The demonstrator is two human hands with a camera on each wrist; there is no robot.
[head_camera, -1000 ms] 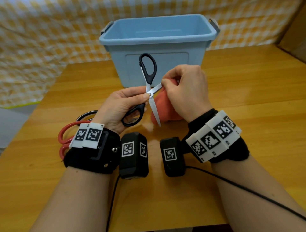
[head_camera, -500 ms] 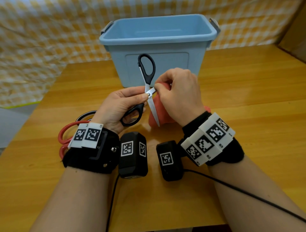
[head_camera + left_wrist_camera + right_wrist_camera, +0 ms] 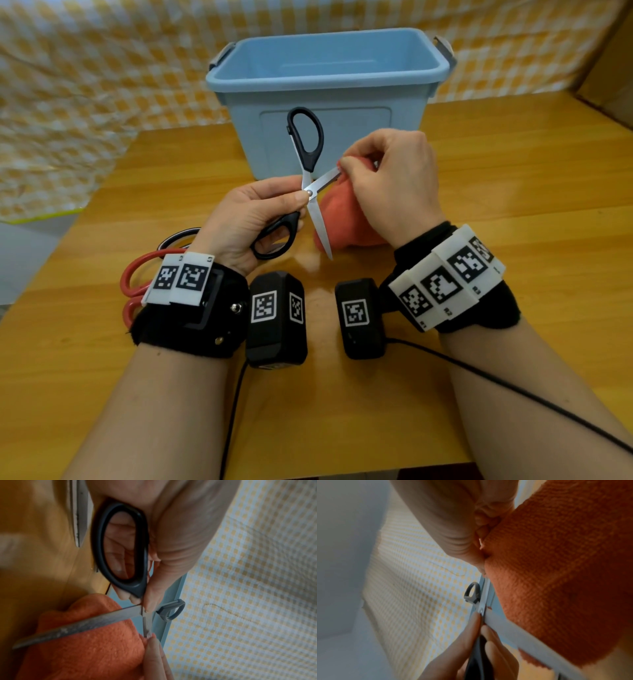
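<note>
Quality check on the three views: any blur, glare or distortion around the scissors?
Head view: scissors sharp, blue bin slightly bowed by the wide lens, faint glare on the table below the blade tip. Left wrist view: motion smear at the left edge, handle soft. Right wrist view: dim, orange cloth blurred up close.

the head view is taken from above the near edge of the surface (image 3: 520,212), faced forward and down. both wrist views are set very close, faced toward the far edge. the scissors (image 3: 310,193) and orange cloth (image 3: 344,219) are shared by all.
</note>
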